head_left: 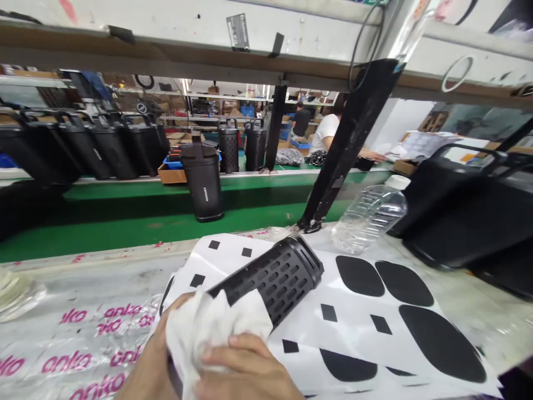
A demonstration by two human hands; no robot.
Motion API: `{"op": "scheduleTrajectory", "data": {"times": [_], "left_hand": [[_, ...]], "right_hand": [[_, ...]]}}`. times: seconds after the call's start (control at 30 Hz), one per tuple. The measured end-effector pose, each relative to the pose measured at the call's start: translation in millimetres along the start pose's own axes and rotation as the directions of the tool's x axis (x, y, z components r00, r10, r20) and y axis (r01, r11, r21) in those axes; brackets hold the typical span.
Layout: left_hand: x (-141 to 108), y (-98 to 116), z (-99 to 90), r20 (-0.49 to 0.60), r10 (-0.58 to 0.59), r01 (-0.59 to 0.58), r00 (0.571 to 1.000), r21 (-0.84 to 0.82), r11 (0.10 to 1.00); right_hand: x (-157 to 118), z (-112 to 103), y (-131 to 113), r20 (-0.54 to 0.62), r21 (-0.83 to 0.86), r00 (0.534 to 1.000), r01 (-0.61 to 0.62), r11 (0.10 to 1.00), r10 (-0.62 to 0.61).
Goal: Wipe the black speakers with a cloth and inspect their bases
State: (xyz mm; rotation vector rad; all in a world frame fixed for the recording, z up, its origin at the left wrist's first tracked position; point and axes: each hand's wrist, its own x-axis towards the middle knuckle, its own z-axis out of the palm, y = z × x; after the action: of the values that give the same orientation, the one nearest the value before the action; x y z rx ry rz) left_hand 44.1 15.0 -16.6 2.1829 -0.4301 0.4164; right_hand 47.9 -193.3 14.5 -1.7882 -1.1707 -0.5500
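A black slotted housing (275, 278) with a handle at its far end lies tilted across the sheets, pointing away to the right. My left hand (156, 355) is wrapped around its near end from the left side. A crumpled white cloth (204, 328) covers that near end and hides part of my left hand's grip. My right hand (245, 366) presses the cloth onto the housing with bent fingers, slightly blurred. Beneath lie white sheets (308, 339) bearing black squares and rounded black pads (360, 276).
A clear plastic bottle (370, 214) leans right of a slanted black post (345, 139). Black handled units (453, 205) stand at right. Behind runs a green conveyor (258, 203) carrying a black unit (203, 183). A shelf (179, 33) spans overhead. A co-worker (328, 130) sits beyond.
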Motion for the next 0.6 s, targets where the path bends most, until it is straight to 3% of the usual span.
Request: {"op": "scheduleTrajectory", "data": {"times": [0.07,0.13,0.17,0.2,0.27,0.3,0.33,0.37,0.47,0.6], "left_hand": [[-2,-1,-8.2,-0.04,0.136,-0.134,0.99,0.042,0.99],[-4,-1,-15.1,-0.009,0.287,-0.284,0.958,0.134,0.95],[-4,0,-17.0,0.021,0.332,-0.33,0.943,0.173,0.928],[-3,2,-17.4,0.044,0.351,-0.353,0.935,0.199,0.914],[-1,6,-13.7,0.045,0.313,-0.315,0.949,0.202,0.927],[1,10,-9.7,0.012,0.279,-0.276,0.96,0.191,0.942],[2,14,-4.9,-0.031,0.249,-0.239,0.968,0.184,0.953],[4,18,0.1,-0.068,0.208,-0.193,0.976,0.183,0.964],[5,29,10.9,-0.15,0.09,-0.063,0.985,0.178,0.982],[-2,33,4.8,-0.146,0.018,0.007,0.989,0.168,0.986]], "right_hand": [[-15,-31,-3,0.04,0.294,0.957,-0.287,0.912,0.288],[-28,-68,-6,-0.005,0.441,0.812,-0.521,0.73,0.583],[-33,-87,-6,-0.093,0.48,0.7,-0.592,0.648,0.708],[-38,-105,-5,-0.217,0.514,0.549,-0.639,0.572,0.807],[-48,-134,-1,-0.413,0.572,0.214,-0.695,0.435,0.885],[-53,-145,2,-0.476,0.59,0.072,-0.713,0.379,0.877],[-59,-153,5,-0.512,0.588,-0.006,-0.732,0.345,0.859],[-64,-158,8,-0.529,0.562,-0.016,-0.755,0.337,0.848],[-75,-159,16,-0.514,0.497,0.021,-0.808,0.317,0.858],[-79,-152,19,-0.434,0.537,-0.01,-0.805,0.25,0.901]]}}
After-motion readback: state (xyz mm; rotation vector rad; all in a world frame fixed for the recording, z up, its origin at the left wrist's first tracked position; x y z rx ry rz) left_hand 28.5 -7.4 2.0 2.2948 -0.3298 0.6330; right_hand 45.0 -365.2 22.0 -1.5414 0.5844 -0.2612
